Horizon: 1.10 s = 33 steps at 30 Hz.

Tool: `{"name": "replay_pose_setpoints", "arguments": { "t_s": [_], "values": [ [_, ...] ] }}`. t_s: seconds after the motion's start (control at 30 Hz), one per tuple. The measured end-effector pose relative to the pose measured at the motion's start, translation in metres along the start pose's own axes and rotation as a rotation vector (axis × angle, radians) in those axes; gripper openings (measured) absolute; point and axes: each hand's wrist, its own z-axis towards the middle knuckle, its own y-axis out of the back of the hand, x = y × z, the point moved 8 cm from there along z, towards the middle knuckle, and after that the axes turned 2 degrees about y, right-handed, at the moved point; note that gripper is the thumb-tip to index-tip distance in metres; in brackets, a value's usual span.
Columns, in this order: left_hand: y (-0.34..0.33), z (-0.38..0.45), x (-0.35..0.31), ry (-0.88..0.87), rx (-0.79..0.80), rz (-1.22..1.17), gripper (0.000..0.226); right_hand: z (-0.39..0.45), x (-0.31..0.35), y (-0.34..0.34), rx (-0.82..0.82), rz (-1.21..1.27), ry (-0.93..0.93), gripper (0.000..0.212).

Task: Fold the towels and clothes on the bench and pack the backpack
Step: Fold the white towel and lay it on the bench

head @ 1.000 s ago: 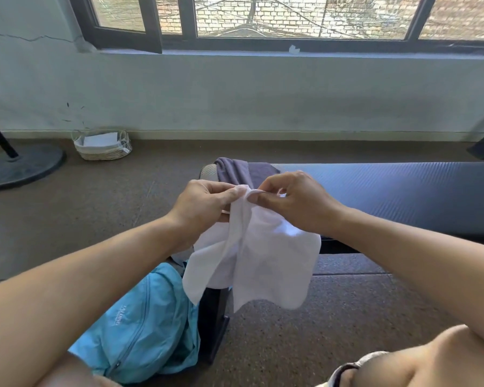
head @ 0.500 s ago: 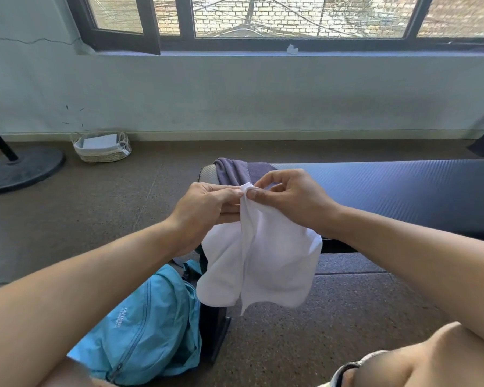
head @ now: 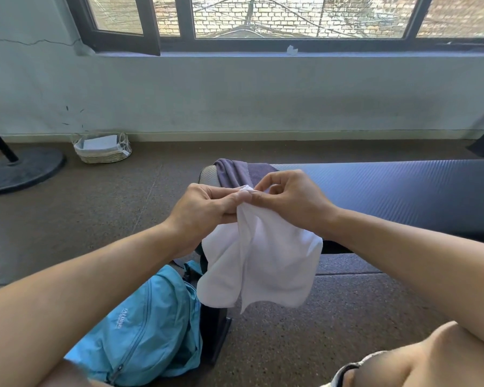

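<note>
White towel (head: 259,263): held in the air over the near end of the table (head: 389,191), bunched at one top point, the rest hanging in loose uneven lobes. Left hand (head: 204,210) and right hand (head: 294,199): knuckles almost touching, each grip pinched tight on the same gathered edge. Risk: with both pinches at one spot, the corners are not found; the cloth may fold crooked or slip free toward the floor. Purple cloth (head: 235,171): on the table end, just beyond the hands, draped, unfolded. Blue backpack (head: 148,328): on the floor below the table end, zip seemingly closed; opening needed before packing.
</note>
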Motion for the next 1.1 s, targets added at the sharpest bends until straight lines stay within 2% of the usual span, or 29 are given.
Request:
{"name": "replay_pose_setpoints", "arguments": {
  "t_s": [0.2,0.37,0.43,0.57,0.7,0.77,0.9,1.1],
  "values": [
    [0.03,0.006,0.001,0.105,-0.126,0.037,0.02,-0.004,0.002,0.004,0.143,-0.176,0.052,0.052],
    [0.097,0.01,0.009,0.1,-0.383,0.215,0.025,-0.025,0.02,-0.002,0.307,-0.297,0.112,0.051],
    [0.117,0.006,0.009,0.07,-0.433,0.392,0.027,-0.035,0.03,-0.008,0.358,-0.381,0.162,0.049],
    [0.132,-0.002,0.011,0.028,-0.389,0.585,0.028,-0.052,0.056,-0.017,0.407,-0.483,0.295,0.058],
    [0.136,-0.01,0.007,0.01,-0.325,0.552,0.026,-0.064,0.066,-0.032,0.512,-0.55,0.359,0.06],
    [0.143,-0.013,0.006,0.017,-0.356,0.506,0.031,-0.063,0.063,-0.035,0.523,-0.609,0.336,0.053],
    [0.171,-0.022,0.004,0.016,-0.56,0.447,0.024,-0.052,0.048,-0.025,0.473,-0.801,0.277,0.026],
    [0.163,-0.026,0.002,0.005,-0.449,0.372,0.026,-0.03,0.015,-0.008,0.356,-0.82,0.127,0.022]
  ]
}}
